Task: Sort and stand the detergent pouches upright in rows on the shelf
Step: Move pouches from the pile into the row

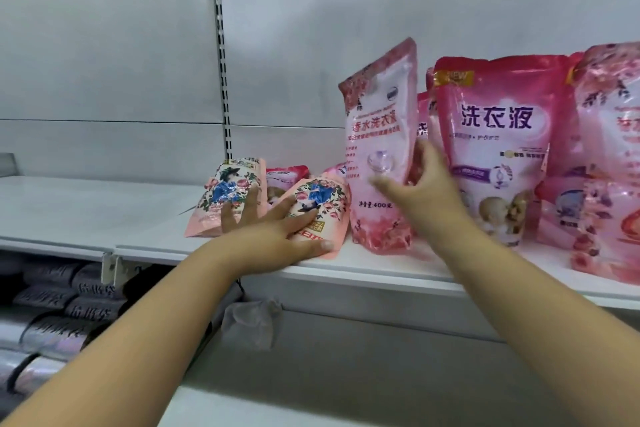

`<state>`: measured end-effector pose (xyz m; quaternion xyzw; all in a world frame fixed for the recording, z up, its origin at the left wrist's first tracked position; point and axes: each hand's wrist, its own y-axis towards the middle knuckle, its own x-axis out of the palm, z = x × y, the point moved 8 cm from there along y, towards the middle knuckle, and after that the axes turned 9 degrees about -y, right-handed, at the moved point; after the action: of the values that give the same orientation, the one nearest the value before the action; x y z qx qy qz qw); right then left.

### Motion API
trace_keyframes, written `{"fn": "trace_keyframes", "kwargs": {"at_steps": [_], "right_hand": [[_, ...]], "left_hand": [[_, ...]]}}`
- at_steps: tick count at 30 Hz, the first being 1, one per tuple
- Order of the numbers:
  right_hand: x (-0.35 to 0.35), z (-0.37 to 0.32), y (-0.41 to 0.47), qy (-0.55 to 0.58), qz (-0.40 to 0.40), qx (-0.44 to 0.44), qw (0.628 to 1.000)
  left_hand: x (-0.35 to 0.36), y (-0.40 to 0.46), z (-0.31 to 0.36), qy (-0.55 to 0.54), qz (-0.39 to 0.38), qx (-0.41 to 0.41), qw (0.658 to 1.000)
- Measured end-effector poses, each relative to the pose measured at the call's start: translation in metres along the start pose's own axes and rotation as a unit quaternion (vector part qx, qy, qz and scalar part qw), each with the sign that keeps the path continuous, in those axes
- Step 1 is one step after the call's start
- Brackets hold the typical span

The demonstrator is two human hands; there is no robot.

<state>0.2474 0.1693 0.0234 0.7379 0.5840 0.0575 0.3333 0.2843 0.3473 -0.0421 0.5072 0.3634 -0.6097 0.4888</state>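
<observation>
A tall pale-pink detergent pouch (381,146) stands tilted on the white shelf (374,270); my right hand (420,191) grips its lower right side with thumb in front and fingers behind. My left hand (273,229) lies with spread fingers across two small floral pouches: one lying flat (322,204), one leaning to its left (227,187). Another small pink pouch (285,177) lies behind them. To the right stand a darker pink pouch (498,135) and, at the frame edge, a pale-pink one (609,156).
The shelf's white back panel (294,45) has a slotted upright (221,55). The shelf's left part (76,204) is bare. Below at left lie stacked grey packages (59,308). A grey cloth bag (252,322) hangs under the shelf edge.
</observation>
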Motion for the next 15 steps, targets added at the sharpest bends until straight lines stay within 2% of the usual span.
{"fn": "trace_keyframes", "kwargs": {"at_steps": [2, 4, 6, 9, 10, 11, 13, 14, 15], "right_hand": [[0.012, 0.015, -0.002, -0.006, -0.041, 0.061, 0.997], [0.010, 0.020, -0.002, 0.060, -0.030, 0.103, 0.992], [0.000, 0.016, 0.001, 0.114, -0.007, 0.105, 0.988], [-0.005, -0.005, 0.009, 0.223, -0.016, 0.063, 0.973], [-0.005, -0.015, 0.012, 0.248, -0.024, 0.042, 0.968], [-0.004, -0.025, 0.018, 0.256, -0.033, 0.017, 0.966], [0.001, -0.045, 0.030, 0.247, -0.055, -0.032, 0.967], [0.006, -0.054, 0.035, 0.241, -0.068, -0.052, 0.967], [0.011, -0.059, 0.040, 0.236, -0.074, -0.067, 0.967]], "left_hand": [[-0.001, 0.001, 0.001, 0.002, 0.010, -0.001, 1.000], [-0.004, -0.001, 0.001, -0.018, 0.024, 0.006, 1.000], [-0.012, -0.003, 0.001, -0.099, 0.058, 0.010, 0.993], [-0.039, -0.005, 0.000, -0.220, 0.168, -0.001, 0.961], [-0.047, -0.005, 0.003, -0.294, 0.182, 0.011, 0.938], [-0.052, -0.002, 0.009, -0.405, 0.168, 0.040, 0.898], [-0.063, 0.000, 0.033, -0.618, 0.066, 0.138, 0.771], [-0.070, 0.001, 0.042, -0.666, 0.021, 0.179, 0.724], [-0.078, 0.003, 0.047, -0.692, -0.002, 0.209, 0.690]]}}
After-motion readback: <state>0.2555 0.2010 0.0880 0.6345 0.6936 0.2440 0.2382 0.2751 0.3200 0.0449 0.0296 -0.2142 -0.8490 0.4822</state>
